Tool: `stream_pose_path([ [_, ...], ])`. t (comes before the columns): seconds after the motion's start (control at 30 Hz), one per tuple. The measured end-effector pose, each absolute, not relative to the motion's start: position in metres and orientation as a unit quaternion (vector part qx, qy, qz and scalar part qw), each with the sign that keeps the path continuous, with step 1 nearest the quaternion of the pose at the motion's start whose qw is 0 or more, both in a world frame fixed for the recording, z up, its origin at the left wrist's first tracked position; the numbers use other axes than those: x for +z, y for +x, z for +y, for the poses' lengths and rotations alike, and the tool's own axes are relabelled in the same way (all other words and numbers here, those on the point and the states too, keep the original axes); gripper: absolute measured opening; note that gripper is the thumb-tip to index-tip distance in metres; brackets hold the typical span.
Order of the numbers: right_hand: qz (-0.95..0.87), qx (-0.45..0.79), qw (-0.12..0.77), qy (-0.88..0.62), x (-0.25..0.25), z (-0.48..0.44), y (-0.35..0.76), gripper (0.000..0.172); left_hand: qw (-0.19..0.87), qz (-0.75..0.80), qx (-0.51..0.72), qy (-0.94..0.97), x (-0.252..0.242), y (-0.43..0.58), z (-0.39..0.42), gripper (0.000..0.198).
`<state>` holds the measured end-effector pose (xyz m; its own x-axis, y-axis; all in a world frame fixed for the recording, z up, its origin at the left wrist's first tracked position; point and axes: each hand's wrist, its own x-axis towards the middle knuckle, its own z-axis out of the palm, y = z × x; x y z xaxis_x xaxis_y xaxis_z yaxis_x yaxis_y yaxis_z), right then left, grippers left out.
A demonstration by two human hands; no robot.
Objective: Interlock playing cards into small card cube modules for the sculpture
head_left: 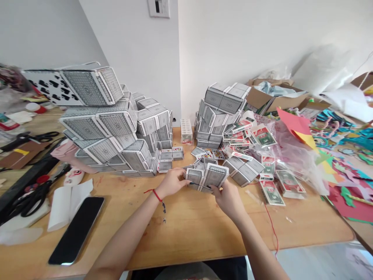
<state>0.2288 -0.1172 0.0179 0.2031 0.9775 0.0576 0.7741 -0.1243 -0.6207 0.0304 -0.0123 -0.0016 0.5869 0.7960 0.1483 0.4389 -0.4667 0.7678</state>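
My left hand and my right hand are both closed on a small cluster of cubes folded from playing cards, held just above the wooden table. The left hand grips its left side, and a red string circles that wrist. From below, the right hand holds the cluster's right lower edge. A tall stack of the same grey-backed card cubes rises to the left. Behind and to the right of my hands stands a second, smaller stack.
A black phone lies face up at the front left beside white folded paper. Scissors lie at the far left. Card boxes and loose cards spread to the right, with coloured paper scraps and a cardboard box beyond.
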Motion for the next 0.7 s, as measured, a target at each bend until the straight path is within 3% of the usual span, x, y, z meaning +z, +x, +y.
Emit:
stream_pose_path([
  [0.37, -0.576, 0.234, 0.289, -0.728, 0.013, -0.116, 0.231, 0.012, 0.353, 0.379, 0.242, 0.82, 0.003, 0.032, -0.013, 0.014],
  [0.7, -0.61, 0.135, 0.323, -0.711, 0.015, -0.114, 0.229, 0.008, 0.362, 0.351, 0.208, 0.838, 0.01, 0.037, -0.012, 0.008],
])
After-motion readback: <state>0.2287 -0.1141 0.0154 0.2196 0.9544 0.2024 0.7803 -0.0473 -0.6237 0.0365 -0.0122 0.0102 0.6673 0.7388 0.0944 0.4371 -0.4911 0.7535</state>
